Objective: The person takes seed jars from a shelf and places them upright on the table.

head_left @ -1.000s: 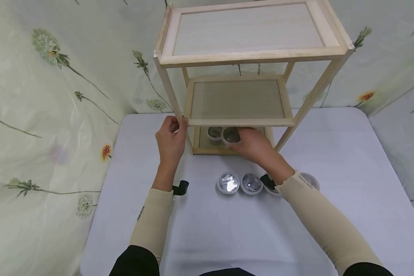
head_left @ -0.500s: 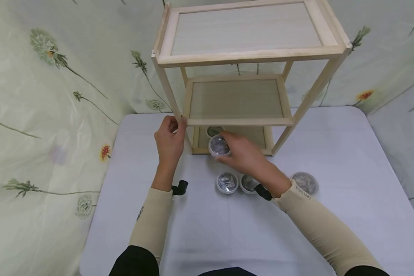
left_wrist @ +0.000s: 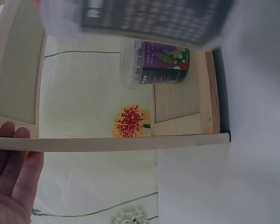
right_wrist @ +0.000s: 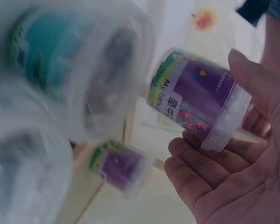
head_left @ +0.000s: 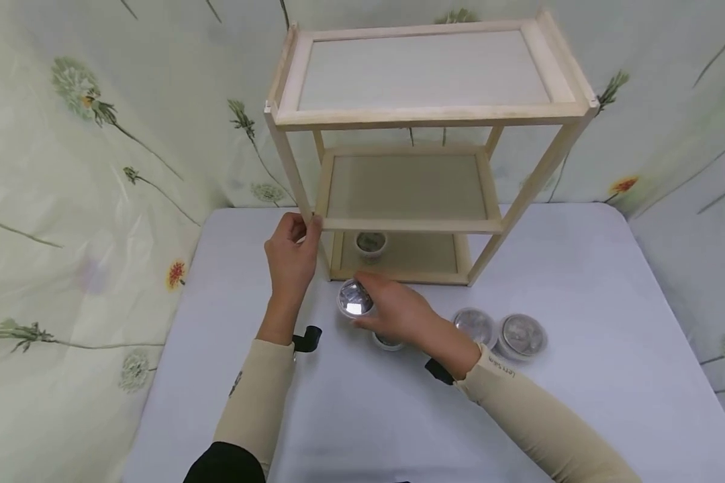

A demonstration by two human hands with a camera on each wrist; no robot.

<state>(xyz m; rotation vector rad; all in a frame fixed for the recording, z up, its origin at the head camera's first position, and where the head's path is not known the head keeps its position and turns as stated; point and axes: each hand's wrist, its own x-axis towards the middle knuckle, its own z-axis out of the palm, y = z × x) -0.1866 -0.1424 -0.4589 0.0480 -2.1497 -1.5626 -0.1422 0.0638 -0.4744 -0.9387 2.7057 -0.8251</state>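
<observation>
My right hand (head_left: pixel 399 312) holds a small clear plastic cup (head_left: pixel 354 297) with a lid, in front of the shelf's lower left corner. In the right wrist view that cup (right_wrist: pixel 196 93) has a purple label with red flowers, between thumb and fingers. My left hand (head_left: pixel 293 255) pinches the left front post of the three-tier wooden shelf (head_left: pixel 411 226) at middle-tier height; its fingers (left_wrist: pixel 21 163) wrap the post in the left wrist view. A similar purple-labelled cup (left_wrist: pixel 163 63) stands on the bottom tier.
On the white-covered table (head_left: pixel 350 416), a cup (head_left: pixel 389 342) is partly hidden under my right hand. To the right stand two more lidded cups, one (head_left: pixel 475 327) beside the other (head_left: pixel 521 335). A flower-patterned sheet (head_left: pixel 97 268) hangs behind and left.
My right hand has drawn the cup out from the bottom tier, towards me and to the left. One cup stays on that tier. My left hand keeps its hold on the post.
</observation>
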